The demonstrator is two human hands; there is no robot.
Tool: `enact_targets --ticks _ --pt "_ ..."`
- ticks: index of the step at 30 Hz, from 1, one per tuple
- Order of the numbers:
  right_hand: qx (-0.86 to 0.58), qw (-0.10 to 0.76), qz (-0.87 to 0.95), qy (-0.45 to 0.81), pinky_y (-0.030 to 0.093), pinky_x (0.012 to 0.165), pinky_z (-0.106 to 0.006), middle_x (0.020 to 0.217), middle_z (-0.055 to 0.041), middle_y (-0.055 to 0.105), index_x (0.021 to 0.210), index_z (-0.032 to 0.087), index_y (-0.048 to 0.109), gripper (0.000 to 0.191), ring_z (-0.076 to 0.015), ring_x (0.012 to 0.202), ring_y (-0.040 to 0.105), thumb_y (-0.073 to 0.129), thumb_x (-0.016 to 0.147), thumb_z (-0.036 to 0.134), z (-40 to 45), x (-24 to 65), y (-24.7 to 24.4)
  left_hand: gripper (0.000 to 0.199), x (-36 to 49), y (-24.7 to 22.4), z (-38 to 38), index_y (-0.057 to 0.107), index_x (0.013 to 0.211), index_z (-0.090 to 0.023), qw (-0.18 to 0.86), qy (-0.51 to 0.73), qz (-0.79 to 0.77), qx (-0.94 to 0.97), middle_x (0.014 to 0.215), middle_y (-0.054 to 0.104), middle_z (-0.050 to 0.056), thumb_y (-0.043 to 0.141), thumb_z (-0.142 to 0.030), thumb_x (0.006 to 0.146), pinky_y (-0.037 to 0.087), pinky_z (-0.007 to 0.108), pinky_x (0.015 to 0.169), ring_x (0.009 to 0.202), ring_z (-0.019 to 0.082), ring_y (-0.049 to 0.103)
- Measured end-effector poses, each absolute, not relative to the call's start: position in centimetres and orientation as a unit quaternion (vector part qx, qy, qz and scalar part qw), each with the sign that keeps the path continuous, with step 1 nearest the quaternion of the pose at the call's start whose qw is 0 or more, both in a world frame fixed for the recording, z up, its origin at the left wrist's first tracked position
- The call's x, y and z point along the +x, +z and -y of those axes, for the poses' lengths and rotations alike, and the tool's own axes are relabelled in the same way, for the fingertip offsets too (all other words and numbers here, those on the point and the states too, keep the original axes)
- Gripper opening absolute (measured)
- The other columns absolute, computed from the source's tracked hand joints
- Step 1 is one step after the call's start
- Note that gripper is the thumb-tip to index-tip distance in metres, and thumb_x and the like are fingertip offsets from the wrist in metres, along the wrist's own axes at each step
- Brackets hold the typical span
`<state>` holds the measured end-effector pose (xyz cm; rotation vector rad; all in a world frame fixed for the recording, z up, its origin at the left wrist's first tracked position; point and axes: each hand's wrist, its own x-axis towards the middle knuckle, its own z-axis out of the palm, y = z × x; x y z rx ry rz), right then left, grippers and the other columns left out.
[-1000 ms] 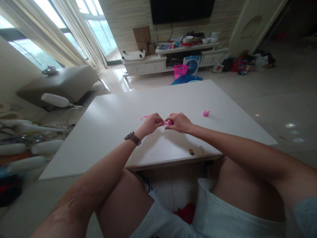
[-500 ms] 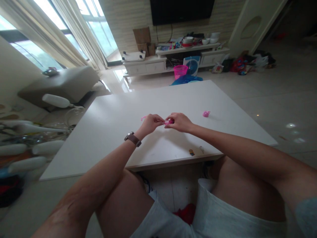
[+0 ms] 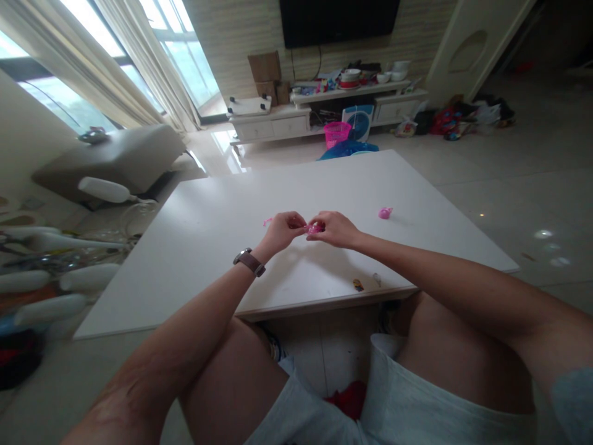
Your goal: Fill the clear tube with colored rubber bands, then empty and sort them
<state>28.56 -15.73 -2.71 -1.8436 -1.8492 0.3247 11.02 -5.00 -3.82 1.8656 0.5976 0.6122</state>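
Note:
Over the middle of the white table (image 3: 222,259), a small shiny pink item (image 3: 315,228) is pinched between my two hands; its kind is too small to make out. My left hand (image 3: 286,228), below a wristwatch (image 3: 250,262), grips its left end with thumb and fingers. On its right side my right hand (image 3: 334,228) is closed round it, hiding part of it. A thin pink strip (image 3: 267,222) shows just beyond my left hand. Off to the right lies a round pink piece (image 3: 385,213).
By the near edge lie a small yellow and blue figure (image 3: 357,285) and a small pale item (image 3: 377,279). Past the far edge are a blue plastic bag (image 3: 345,150), a pink basket (image 3: 336,133) and a low white cabinet (image 3: 273,127). White-ended chair parts (image 3: 104,189) stand at left.
My hands stay at nearly the same place on the pink item. The left fingers have shifted slightly, with a small gap showing between them.

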Motion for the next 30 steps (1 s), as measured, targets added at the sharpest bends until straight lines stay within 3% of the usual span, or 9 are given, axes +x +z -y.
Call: enact_targets --ticks 6,11,16,22,27,30 --pt "-0.678 0.277 0.664 0.152 0.045 0.073 -0.026 0.094 -0.0049 0.076 0.102 0.021 0.081 0.031 -0.0172 0.082 0.067 0.085 0.079 0.042 15.7 28.5 -2.9 0.031 10.9 -3.6 4.8 0.065 0.082 -0.016 0.510 0.279 -0.250 0.774 0.075 0.073 0.003 0.087 -0.032 0.066 0.056 0.031 0.069 0.071 0.018 0.070" --pt "-0.674 0.328 0.625 0.218 0.050 0.073 -0.026 0.089 -0.0053 0.077 0.100 0.018 0.079 0.031 -0.0174 0.080 0.070 0.086 0.077 0.038 15.4 28.6 -3.5 0.028 10.6 -3.2 4.9 0.065 0.100 -0.017 0.502 0.262 -0.223 0.794 0.083 0.077 0.006 0.077 -0.027 0.076 0.057 0.031 0.074 0.079 0.019 0.074" --pt "-0.644 0.391 0.581 0.308 0.054 0.070 -0.025 0.090 -0.0057 0.077 0.099 0.016 0.075 0.030 -0.0167 0.079 0.072 0.084 0.077 0.034 15.1 28.7 -4.0 0.017 10.0 -1.8 5.3 0.063 0.103 -0.019 0.420 0.267 -0.207 0.842 0.094 0.079 0.006 0.066 -0.027 0.087 0.053 0.032 0.083 0.093 0.020 0.075" --pt "-0.621 0.424 0.577 0.318 0.055 0.071 -0.027 0.087 -0.0048 0.075 0.097 0.016 0.071 0.028 -0.0172 0.079 0.071 0.082 0.078 0.032 14.9 28.5 -4.3 0.040 9.6 -0.9 5.8 0.055 0.125 -0.024 0.354 0.173 -0.174 0.902 0.108 0.078 0.007 0.067 -0.041 0.091 0.048 0.038 0.099 0.120 0.027 0.067" --pt "-0.632 0.401 0.607 0.268 0.051 0.069 -0.025 0.081 -0.0013 0.074 0.093 0.016 0.072 0.022 -0.0147 0.071 0.067 0.081 0.074 0.024 15.4 28.5 -4.3 0.048 10.0 -1.0 6.8 0.050 0.134 -0.025 0.385 0.118 -0.173 0.899 0.111 0.077 0.006 0.064 -0.045 0.092 0.049 0.036 0.093 0.108 0.026 0.071" --pt "-0.631 0.405 0.614 0.246 0.050 0.067 -0.025 0.078 -0.0013 0.073 0.091 0.016 0.073 0.022 -0.0146 0.068 0.066 0.081 0.076 0.029 15.5 28.5 -4.1 0.047 10.3 -0.9 6.9 0.052 0.135 -0.024 0.423 0.118 -0.163 0.884 0.108 0.077 0.005 0.063 -0.044 0.093 0.050 0.033 0.087 0.101 0.025 0.072"
